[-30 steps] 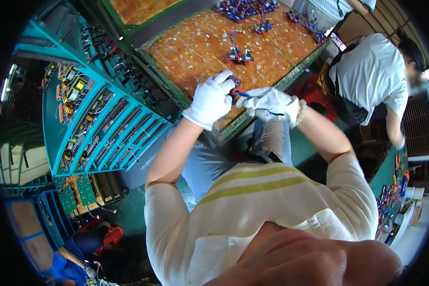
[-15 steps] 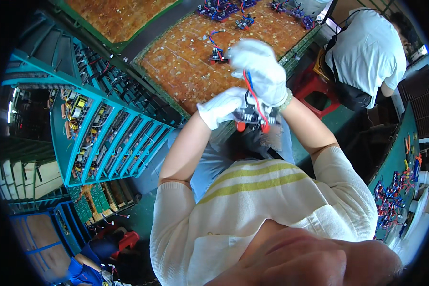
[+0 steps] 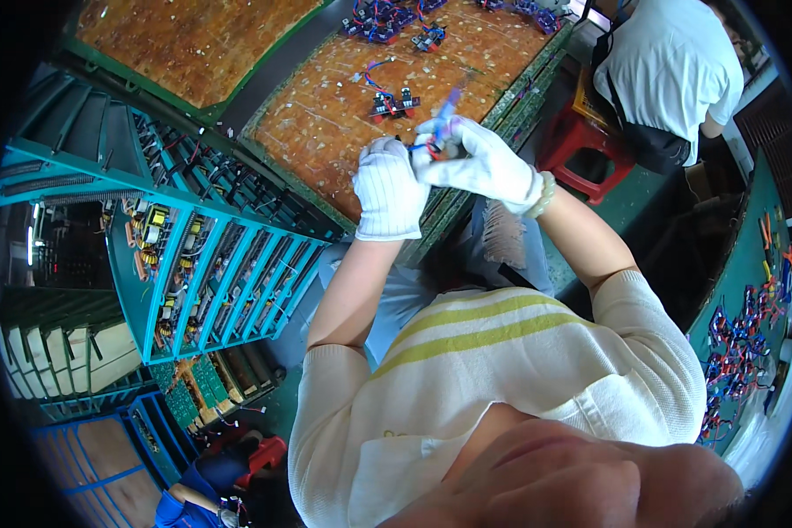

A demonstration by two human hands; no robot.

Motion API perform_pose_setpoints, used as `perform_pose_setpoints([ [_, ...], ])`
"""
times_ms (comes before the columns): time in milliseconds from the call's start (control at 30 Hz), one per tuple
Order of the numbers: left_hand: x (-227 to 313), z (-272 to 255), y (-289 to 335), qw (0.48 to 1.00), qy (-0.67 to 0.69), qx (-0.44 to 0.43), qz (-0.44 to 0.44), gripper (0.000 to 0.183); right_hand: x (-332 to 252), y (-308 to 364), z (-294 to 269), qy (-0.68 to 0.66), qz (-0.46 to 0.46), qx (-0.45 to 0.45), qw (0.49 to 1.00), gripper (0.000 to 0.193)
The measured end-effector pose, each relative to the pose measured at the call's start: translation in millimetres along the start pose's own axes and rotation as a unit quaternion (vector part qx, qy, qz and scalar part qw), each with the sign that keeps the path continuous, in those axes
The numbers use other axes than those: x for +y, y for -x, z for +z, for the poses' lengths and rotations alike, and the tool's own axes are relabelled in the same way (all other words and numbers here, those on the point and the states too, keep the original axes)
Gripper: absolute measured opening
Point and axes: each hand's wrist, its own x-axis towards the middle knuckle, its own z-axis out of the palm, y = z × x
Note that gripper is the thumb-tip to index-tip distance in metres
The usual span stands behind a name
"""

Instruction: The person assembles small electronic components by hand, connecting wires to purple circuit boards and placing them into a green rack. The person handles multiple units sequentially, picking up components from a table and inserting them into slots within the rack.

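Note:
Both my hands wear white gloves and meet over the near right part of the brown worktop [image 3: 326,114]. My left hand [image 3: 389,192] is closed, its back toward me, around a small wired circuit board that the gloves almost wholly hide. Fingers bent in a pinch, my right hand [image 3: 484,165] holds the board's red and blue wires [image 3: 433,148] beside the left fingertips. A blue-purple streak, smeared by motion, sticks up past the right fingers. Just beyond my hands, another circuit board [image 3: 396,106] with a loop of wires lies on the worktop.
More wired boards [image 3: 378,25] sit along the worktop's far side. A teal rack [image 3: 211,255] full of circuit boards stands at left. To the right are a red stool [image 3: 590,158], a seated person in a pale shirt [image 3: 669,70], and a green table [image 3: 722,290] with wired parts.
My hands have moved away from my body and to the left, over the worktop. The board I held has turned and gone behind the gloves. My right hand has come down beside the left.

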Motion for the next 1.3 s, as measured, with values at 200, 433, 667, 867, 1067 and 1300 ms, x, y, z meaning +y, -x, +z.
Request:
perform_pose_setpoints([
  [200,-7,8,-14,0.985,0.120,-0.074,-0.095,0.048,10,-3,11,0.219,-0.128,0.198,0.947,0.016],
  [433,-27,-5,-22,0.409,0.817,-0.029,-0.405,0.073,29,12,1,-0.272,0.034,0.250,0.928,0.016],
  [667,-40,37,-11,0.354,0.883,-0.087,-0.295,0.048,27,1,8,-0.628,0.010,0.196,0.753,0.024],
  [867,5,5,-5,0.585,0.731,-0.350,-0.028,0.051,67,-12,-2,-0.889,0.098,-0.076,0.441,0.019],
  [1067,33,-36,-27,0.802,0.438,-0.405,0.005,0.029,3,3,-5,-0.293,-0.011,0.112,0.950,0.034],
  [1300,12,10,-11,0.884,0.160,-0.194,0.394,0.017,-44,-3,-3,-0.318,0.071,0.218,0.920,0.037],
])
